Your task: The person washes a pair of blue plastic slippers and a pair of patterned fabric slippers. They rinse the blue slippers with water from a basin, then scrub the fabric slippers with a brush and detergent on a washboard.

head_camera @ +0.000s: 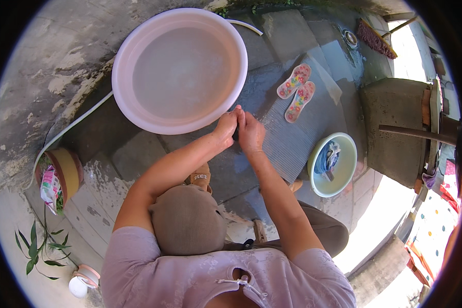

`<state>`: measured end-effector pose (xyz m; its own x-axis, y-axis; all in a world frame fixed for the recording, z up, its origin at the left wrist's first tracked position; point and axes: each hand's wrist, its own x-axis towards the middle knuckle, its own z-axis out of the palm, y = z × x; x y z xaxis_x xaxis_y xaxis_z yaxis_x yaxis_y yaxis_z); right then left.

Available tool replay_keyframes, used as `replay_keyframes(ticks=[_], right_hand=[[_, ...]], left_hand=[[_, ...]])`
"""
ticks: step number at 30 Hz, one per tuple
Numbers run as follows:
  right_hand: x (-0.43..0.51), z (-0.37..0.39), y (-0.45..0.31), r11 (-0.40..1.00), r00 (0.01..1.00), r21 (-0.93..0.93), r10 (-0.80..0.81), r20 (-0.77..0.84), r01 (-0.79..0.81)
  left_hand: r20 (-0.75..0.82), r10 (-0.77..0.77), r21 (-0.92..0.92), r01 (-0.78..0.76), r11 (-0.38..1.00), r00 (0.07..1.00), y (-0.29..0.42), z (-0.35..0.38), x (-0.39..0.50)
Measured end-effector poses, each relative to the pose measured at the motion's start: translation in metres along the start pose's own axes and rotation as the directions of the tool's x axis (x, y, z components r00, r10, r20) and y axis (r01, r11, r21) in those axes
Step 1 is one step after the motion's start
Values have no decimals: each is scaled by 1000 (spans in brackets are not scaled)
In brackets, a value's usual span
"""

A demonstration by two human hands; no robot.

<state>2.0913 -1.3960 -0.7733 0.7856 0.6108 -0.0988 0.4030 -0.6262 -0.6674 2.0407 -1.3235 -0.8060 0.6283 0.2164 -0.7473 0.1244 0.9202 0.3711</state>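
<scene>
My left hand (228, 127) and my right hand (251, 132) meet just outside the near rim of a large pink plastic basin (241, 73) with cloudy water in it. The fingers of both hands are curled against each other. A bit of something dark (235, 134) shows between them; most of it is hidden, and I cannot tell what it is. To the right, a pair of flowered insoles (294, 81) lies on a ribbed grey sheet (288, 142). A pale green basin (344, 181) farther right holds blue and whitish cloth (327, 158).
A white hose (77, 119) runs along the wall behind the large basin. At the left stands a planter (70, 173) with a plastic bag (50, 188). A broom (375, 40) rests at the upper right, near a concrete block (394, 131). The paving (138, 152) is wet in places.
</scene>
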Motion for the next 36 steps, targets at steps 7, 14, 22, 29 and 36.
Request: replay_keyframes(ticks=[7,14,22,29,36], right_hand=[[0,2,4,979,992,-170,96,-78,-108],[-20,-5,4,972,970,-41,-236,-66,233],[30,-16,77,869,991,481,132,3,-117],[-27,10,110,860,949,412,225,221,-300],[-46,14,96,889,897,346,140,419,-300]], left_hand=[[-93,-185,-5,186,983,978,0,2,-11],[-61,-26,-72,21,997,998,4,14,-21],[-125,821,550,-650,525,557,127,-13,-3],[124,631,924,143,-355,766,108,-193,75],[-203,445,784,417,-460,872,130,-184,44]])
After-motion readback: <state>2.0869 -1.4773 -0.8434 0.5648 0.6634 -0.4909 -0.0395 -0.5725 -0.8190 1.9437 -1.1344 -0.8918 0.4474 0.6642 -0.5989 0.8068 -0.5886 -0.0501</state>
